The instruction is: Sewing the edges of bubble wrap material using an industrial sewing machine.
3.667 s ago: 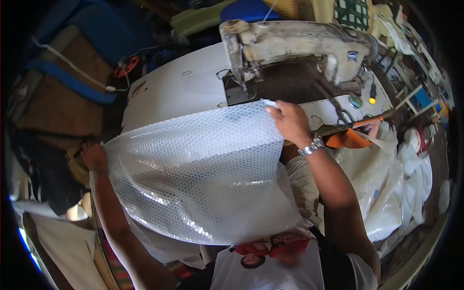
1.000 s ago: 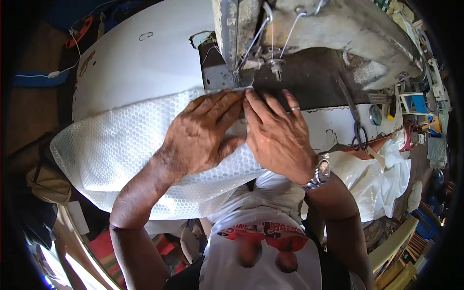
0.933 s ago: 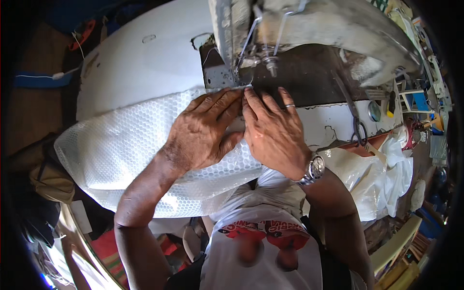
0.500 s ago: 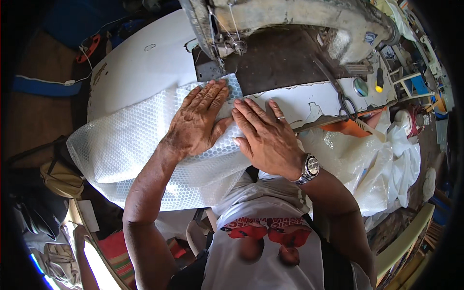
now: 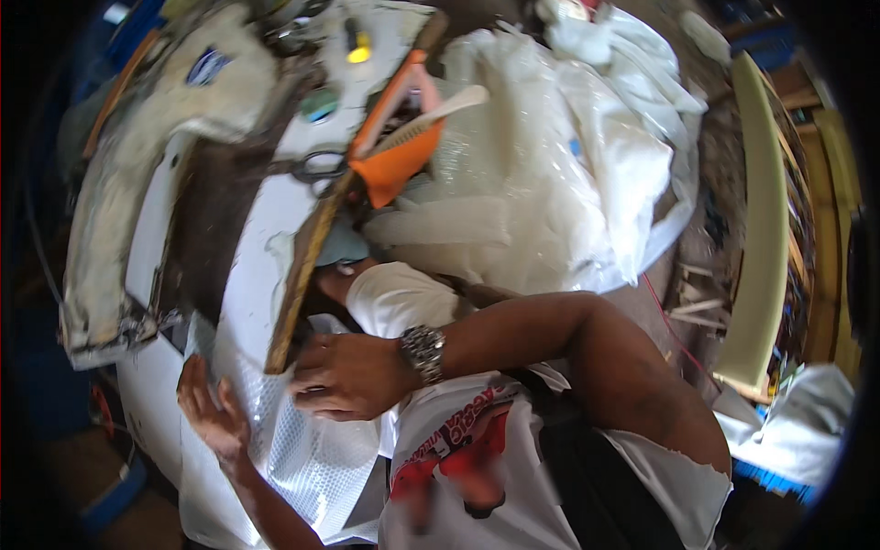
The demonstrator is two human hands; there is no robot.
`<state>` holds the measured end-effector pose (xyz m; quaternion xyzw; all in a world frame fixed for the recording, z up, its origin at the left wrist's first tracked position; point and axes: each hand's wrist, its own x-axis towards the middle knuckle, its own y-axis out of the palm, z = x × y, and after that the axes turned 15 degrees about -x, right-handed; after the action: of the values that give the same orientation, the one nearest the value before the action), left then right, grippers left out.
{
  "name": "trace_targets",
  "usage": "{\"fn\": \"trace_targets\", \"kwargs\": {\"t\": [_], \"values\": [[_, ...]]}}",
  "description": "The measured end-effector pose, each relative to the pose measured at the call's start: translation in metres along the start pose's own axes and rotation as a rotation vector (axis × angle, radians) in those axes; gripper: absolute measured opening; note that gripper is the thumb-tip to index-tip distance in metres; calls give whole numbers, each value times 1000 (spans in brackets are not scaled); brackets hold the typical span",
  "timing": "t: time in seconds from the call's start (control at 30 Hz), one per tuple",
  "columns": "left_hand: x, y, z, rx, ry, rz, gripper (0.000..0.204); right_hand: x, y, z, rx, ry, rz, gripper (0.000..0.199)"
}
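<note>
My left hand is open, its fingers spread and raised beside the bubble wrap. The clear wrap drapes over the white sewing table and down its near edge. My right hand, with a metal watch on the wrist, is curled in front of my body, close to the table's wooden edge and the wrap. Blur and the bent fingers hide whether it grips anything. On the left stands the worn sewing machine, its needle end near the wrap's far corner.
Scissors, a round green-lidded tin and a yellow-tipped screwdriver lie along the table. An orange pouch hangs at its edge. Piled clear plastic sheeting covers the floor beyond, near a yellowish foam slab.
The view has swung to the right. Both hands have come off their flat press on the bubble wrap; the left is lifted with fingers spread, the right drawn toward my body and curled.
</note>
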<state>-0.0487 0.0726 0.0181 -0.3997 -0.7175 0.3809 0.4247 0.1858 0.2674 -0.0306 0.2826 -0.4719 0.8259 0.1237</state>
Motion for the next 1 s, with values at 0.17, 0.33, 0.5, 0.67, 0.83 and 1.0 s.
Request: {"fn": "trace_targets", "kwargs": {"t": [0.17,0.33,0.5,0.67,0.83,1.0], "values": [[13,35,-61,-105,53,-117,49,-153,-93,-55,-275,427,36,26],[27,66,-120,-64,146,-26,49,-310,-118,-111,-317,1143,224,46],[47,97,-150,-60,198,103,48,-387,-120,-111,-464,1118,257,96],[70,128,-176,-98,203,157,46,-396,-87,-134,-499,902,275,66],[87,175,-216,-148,240,209,43,-455,-32,-170,-52,1068,695,39],[97,196,-222,-212,267,342,33,-496,39,-162,127,1101,947,53]]}}
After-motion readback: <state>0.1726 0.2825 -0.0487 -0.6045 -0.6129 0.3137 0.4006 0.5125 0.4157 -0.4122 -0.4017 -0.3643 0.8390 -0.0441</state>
